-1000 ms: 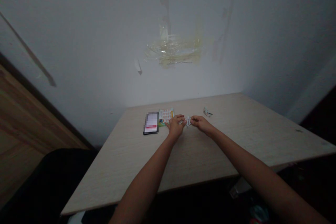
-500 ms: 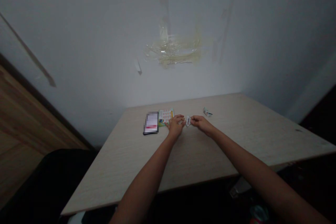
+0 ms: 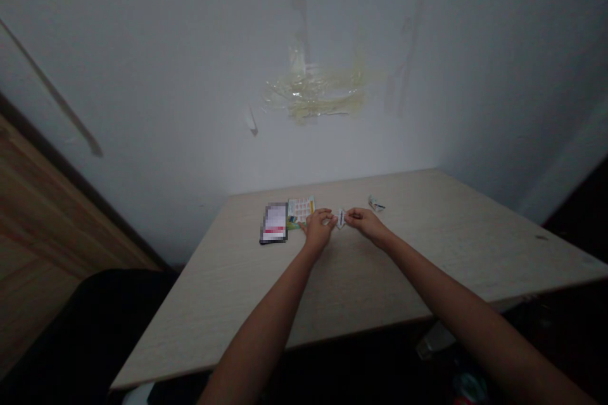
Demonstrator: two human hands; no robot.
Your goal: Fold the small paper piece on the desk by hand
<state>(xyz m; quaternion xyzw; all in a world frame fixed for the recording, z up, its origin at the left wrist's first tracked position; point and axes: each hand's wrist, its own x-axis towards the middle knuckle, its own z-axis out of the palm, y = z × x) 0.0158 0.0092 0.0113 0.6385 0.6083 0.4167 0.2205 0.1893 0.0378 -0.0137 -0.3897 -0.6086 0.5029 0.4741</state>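
Note:
Between my two hands is a small folded piece of white paper [image 3: 341,218], pointed at its ends and dark along its middle. My left hand [image 3: 320,228] pinches its left side between thumb and fingers. At its right side, the fingertips of my right hand [image 3: 363,224] are closed on the paper as well. A printed booklet or sheet [image 3: 301,207] with rows of small pictures lies just beyond my left hand, which partly covers it. Farther back on the right rests another small folded paper [image 3: 376,204] with coloured print.
A phone or tablet [image 3: 274,223] with a lit, blurred screen lies left of the booklet. The pale wooden table [image 3: 228,291] meets a wall [image 3: 190,107] marked with old tape [image 3: 323,95]. A dark chair-like shape [image 3: 109,323] stands by the left edge.
The folded paper's middle spreads into a rounder opening half a second ago and is narrower again now. Both hands stay in nearly the same place.

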